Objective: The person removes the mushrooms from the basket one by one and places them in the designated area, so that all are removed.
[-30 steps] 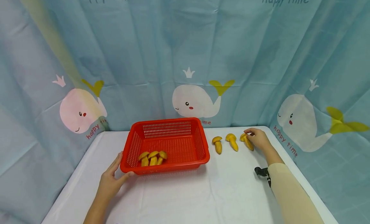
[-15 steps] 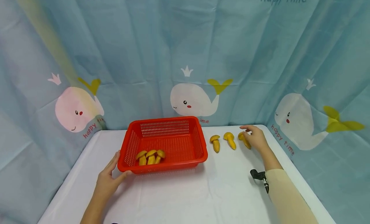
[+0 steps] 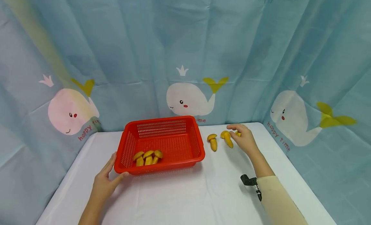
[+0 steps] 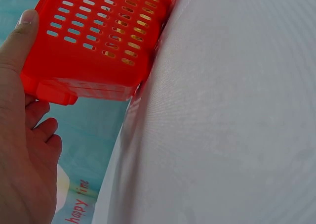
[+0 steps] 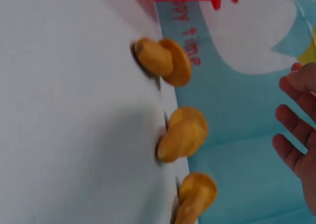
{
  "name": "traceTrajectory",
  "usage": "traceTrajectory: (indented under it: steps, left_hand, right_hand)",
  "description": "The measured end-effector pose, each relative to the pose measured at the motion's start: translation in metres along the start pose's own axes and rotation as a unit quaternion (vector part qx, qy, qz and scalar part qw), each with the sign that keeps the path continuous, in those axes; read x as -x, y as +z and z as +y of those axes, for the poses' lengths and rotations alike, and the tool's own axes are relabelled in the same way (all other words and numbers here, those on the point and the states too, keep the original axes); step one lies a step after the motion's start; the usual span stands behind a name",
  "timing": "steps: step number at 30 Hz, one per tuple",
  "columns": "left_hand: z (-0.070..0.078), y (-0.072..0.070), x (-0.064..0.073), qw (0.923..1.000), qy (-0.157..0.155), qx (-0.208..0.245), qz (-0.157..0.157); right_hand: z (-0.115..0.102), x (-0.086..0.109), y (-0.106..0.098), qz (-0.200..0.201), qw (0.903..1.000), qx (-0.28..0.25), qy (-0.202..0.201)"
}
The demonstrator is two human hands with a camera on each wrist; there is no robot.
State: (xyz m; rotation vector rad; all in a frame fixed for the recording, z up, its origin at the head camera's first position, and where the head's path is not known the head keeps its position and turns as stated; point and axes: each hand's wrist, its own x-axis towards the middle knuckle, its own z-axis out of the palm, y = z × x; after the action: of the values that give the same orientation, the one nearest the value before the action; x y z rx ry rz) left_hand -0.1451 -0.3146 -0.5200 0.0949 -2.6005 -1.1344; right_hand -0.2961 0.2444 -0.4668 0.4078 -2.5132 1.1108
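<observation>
My left hand (image 3: 102, 183) holds the near left corner of a red plastic basket (image 3: 162, 168), thumb at the front rim and fingers along the left side. Three yellow-brown mushrooms lie together in the basket's front left part, the middle mushroom (image 3: 148, 158) among them. To the right of the basket, three more lie in a row on the table: a left mushroom (image 3: 213, 143), a middle mushroom (image 3: 227, 139) and a right mushroom (image 3: 238, 133), partly hidden by my right hand (image 3: 243, 139). That hand hovers above the row, fingers loosely bent, holding nothing; the right wrist view shows it apart from the mushrooms.
A white cloth covers the table (image 3: 174, 199). Blue curtains (image 3: 145, 57) with printed whales stand along its back and both sides. A black device (image 3: 250, 181) is strapped at my right wrist, by the beige sleeve (image 3: 278, 199).
My right hand has left the rightmost mushroom and moved left toward the middle one. My left hand stays at the basket. The whole head view has shifted slightly.
</observation>
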Motion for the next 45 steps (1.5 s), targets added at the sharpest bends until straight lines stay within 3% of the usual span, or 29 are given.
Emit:
traceTrajectory:
  steps: [12,18,29,45]
  left_hand:
    - [0.000,-0.003,0.003,1.0000,0.001,-0.002,0.004]
    - [-0.003,-0.003,0.003,0.9997,0.021,-0.001,0.013]
    - [-0.003,-0.001,0.002,0.9996,0.025,0.009,0.009]
    - [0.001,0.000,0.002,1.0000,-0.006,0.004,0.002]
  right_hand:
    - [-0.062,0.004,0.034,-0.013,0.9949,-0.042,-0.090]
    - [-0.090,0.003,0.050,-0.023,0.9927,-0.056,-0.105]
    - [-0.130,-0.010,0.083,-0.060,0.9858,-0.064,-0.144]
    - [-0.180,-0.020,0.129,-0.146,0.9724,-0.079,-0.165]
